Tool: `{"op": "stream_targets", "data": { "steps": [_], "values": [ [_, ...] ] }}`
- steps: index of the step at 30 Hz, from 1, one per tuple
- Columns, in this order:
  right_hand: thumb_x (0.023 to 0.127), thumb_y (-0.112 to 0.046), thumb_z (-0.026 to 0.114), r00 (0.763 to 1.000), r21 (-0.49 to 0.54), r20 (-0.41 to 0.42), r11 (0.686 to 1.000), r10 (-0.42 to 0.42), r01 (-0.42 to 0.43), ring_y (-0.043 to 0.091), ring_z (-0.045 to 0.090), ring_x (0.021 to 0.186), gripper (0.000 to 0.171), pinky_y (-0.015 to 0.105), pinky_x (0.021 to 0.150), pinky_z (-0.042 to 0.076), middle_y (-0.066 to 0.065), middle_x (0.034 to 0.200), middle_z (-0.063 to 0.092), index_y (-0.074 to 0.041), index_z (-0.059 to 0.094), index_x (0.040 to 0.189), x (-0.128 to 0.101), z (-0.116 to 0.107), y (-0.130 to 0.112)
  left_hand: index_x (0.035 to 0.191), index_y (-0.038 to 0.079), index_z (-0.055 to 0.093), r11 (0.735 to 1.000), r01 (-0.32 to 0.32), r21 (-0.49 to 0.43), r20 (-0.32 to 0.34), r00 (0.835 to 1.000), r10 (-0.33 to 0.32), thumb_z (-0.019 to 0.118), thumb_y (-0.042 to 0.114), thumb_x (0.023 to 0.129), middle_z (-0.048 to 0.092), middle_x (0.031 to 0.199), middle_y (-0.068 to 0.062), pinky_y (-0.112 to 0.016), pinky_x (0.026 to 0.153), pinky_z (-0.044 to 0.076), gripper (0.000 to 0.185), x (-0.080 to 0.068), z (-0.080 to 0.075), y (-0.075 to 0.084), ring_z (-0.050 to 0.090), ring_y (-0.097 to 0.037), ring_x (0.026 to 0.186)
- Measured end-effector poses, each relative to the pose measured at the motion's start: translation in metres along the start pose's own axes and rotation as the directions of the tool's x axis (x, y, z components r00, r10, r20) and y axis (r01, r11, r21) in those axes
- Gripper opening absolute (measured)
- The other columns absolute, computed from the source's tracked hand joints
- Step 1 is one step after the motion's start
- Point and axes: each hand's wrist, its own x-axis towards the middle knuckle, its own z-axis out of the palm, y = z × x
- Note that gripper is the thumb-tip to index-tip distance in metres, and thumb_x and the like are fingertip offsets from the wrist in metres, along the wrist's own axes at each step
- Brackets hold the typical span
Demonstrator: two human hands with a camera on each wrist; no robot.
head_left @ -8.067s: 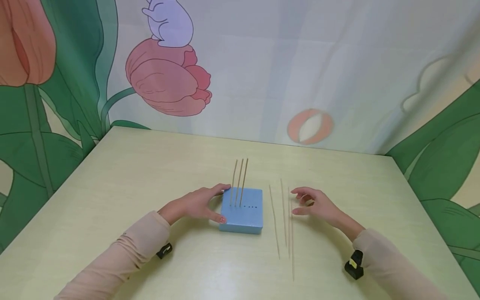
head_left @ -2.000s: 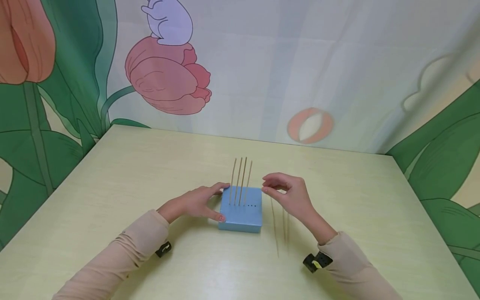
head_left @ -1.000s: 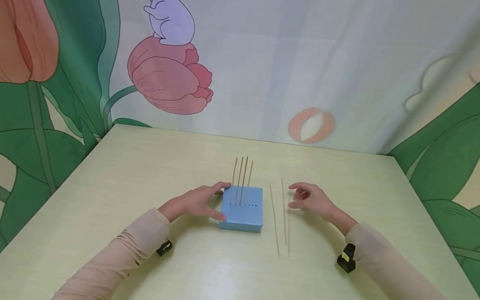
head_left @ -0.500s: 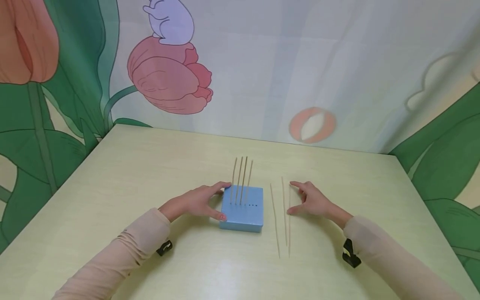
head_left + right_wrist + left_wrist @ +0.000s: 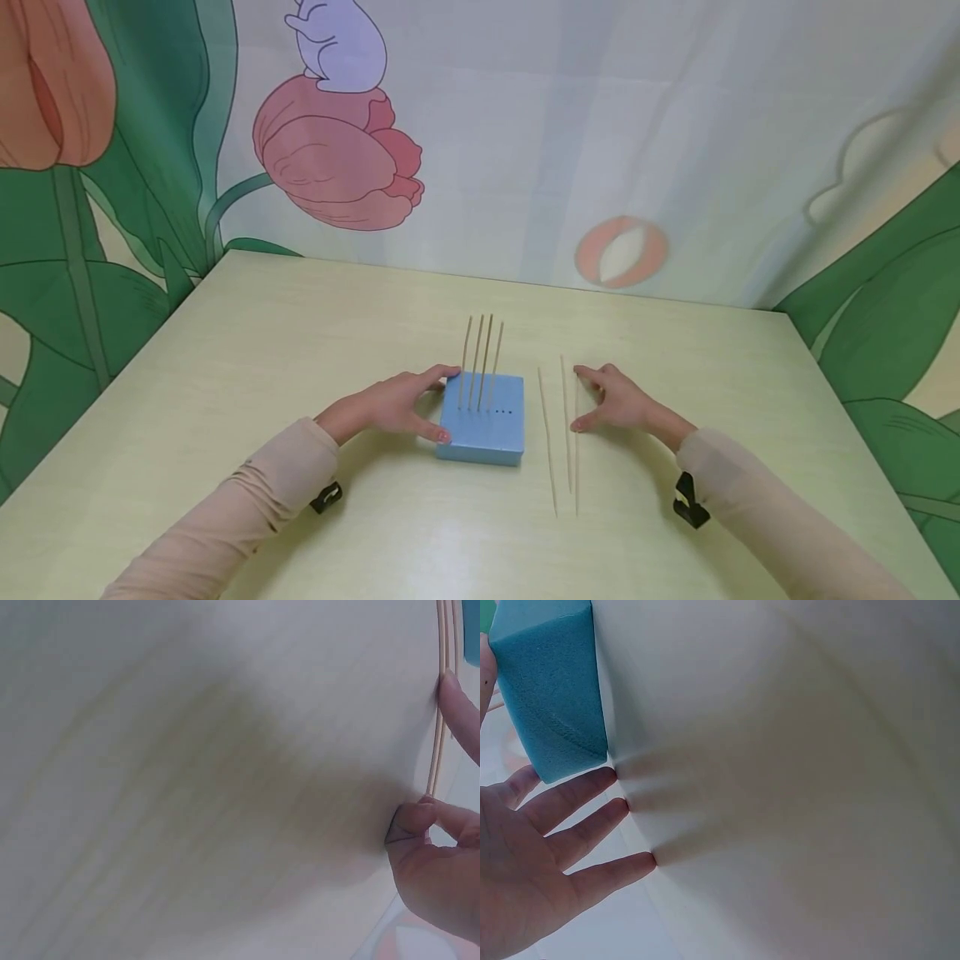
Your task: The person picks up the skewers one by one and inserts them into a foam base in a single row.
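Sticks: four now upright in blue foam block [image 5: 482, 418], against three some seconds back; three loose skewers [image 5: 564, 433] left lying on table [image 5: 225, 350] just right of block, down from four. Right hand [image 5: 617, 402] back down beside rightmost loose skewer, fingers spread and straight, thumb and forefinger touching it, not yet closed round it. Left hand [image 5: 390, 407] unmoved, flat against block's left side, fingers relaxed. Remaining holes too small to count. Wrist views blurred, block cut off.
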Motion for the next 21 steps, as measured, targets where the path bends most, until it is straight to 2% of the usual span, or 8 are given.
{"op": "stream_targets", "data": {
  "steps": [6, 8, 11, 14, 17, 21],
  "values": [
    [0.063, -0.021, 0.086, 0.998, 0.013, -0.005, 0.998, 0.056, -0.056, 0.029, 0.042, 0.093, 0.091, 0.042, 0.084, 0.037, 0.02, 0.104, 0.044, 0.006, 0.034, 0.133, 0.005, 0.001, 0.0, 0.145, 0.012, 0.022, 1.0, -0.013, 0.002, -0.001, 1.0, 0.013, 0.076, 0.04, 0.073, 0.042, 0.138, -0.019, -0.047, 0.105, 0.026, 0.094, 0.0, 0.0, 0.0, 0.034, -0.031, 0.13],
    [0.062, -0.018, 0.086, 0.998, 0.052, -0.01, 0.997, 0.063, -0.062, 0.029, 0.042, 0.093, 0.092, 0.042, 0.085, 0.036, 0.019, 0.104, 0.044, 0.006, 0.031, 0.132, 0.004, 0.0, -0.001, 0.145, 0.012, 0.022, 1.0, -0.017, -0.008, 0.0, 1.0, 0.017, 0.076, 0.039, 0.073, 0.043, 0.137, -0.019, -0.046, 0.105, 0.027, 0.093, 0.0, -0.001, 0.001, 0.035, -0.03, 0.13],
    [0.062, -0.013, 0.086, 0.997, 0.151, -0.011, 0.986, 0.073, -0.071, 0.026, 0.042, 0.085, 0.094, 0.036, 0.077, 0.037, 0.016, 0.098, 0.044, 0.004, 0.025, 0.132, 0.002, -0.001, 0.0, 0.145, 0.011, 0.022, 1.0, -0.024, -0.018, 0.003, 1.0, 0.024, 0.076, 0.038, 0.074, 0.043, 0.137, -0.02, -0.047, 0.105, 0.026, 0.093, -0.001, -0.001, 0.003, 0.035, -0.031, 0.13],
    [0.065, -0.006, 0.083, 0.998, 0.296, 0.002, 0.953, 0.06, -0.058, 0.021, 0.047, 0.076, 0.096, 0.028, 0.068, 0.04, 0.013, 0.089, 0.051, 0.002, 0.017, 0.134, 0.0, -0.005, 0.002, 0.144, 0.01, 0.023, 1.0, -0.02, -0.016, 0.001, 1.0, 0.02, 0.076, 0.038, 0.074, 0.043, 0.136, -0.02, -0.047, 0.105, 0.026, 0.093, -0.001, -0.001, 0.003, 0.035, -0.031, 0.13],
    [0.07, 0.003, 0.077, 0.999, 0.424, 0.015, 0.905, 0.045, -0.047, 0.018, 0.057, 0.069, 0.097, 0.024, 0.063, 0.045, 0.011, 0.078, 0.06, 0.001, 0.008, 0.138, -0.001, -0.009, 0.001, 0.144, 0.01, 0.023, 1.0, -0.017, -0.012, 0.0, 1.0, 0.017, 0.077, 0.038, 0.073, 0.043, 0.137, -0.021, -0.047, 0.105, 0.026, 0.093, -0.001, -0.001, 0.001, 0.034, -0.031, 0.13],
    [0.075, 0.011, 0.067, 0.999, 0.527, 0.013, 0.849, 0.038, -0.039, 0.02, 0.063, 0.068, 0.095, 0.029, 0.065, 0.051, 0.01, 0.073, 0.062, -0.004, 0.001, 0.143, -0.004, -0.011, -0.005, 0.144, 0.01, 0.023, 1.0, -0.014, -0.01, -0.002, 1.0, 0.014, 0.076, 0.039, 0.073, 0.043, 0.137, -0.021, -0.047, 0.105, 0.026, 0.093, -0.001, -0.001, -0.001, 0.033, -0.032, 0.131]
  ]
}}
